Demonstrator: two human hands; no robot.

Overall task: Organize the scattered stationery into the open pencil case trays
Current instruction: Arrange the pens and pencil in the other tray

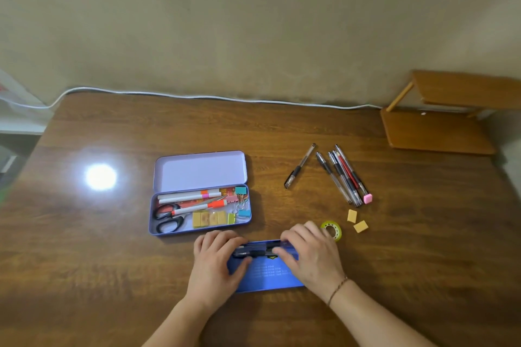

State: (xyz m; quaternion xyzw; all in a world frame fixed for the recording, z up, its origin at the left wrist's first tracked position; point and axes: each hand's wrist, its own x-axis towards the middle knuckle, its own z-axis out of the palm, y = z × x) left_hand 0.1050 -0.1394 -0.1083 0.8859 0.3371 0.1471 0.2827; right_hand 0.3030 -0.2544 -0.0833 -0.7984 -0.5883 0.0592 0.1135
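Both hands are resting on the blue case at the bench's near edge: left hand and right hand curling fingers over its far rim. Purple case is sitting open behind it, holding scissors; pens are lying loose to the right.

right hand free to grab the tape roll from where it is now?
Probably yes, once it lets go: the right hand is on the blue case, and the tape roll lies bare on the table just beyond its fingers, nothing between.
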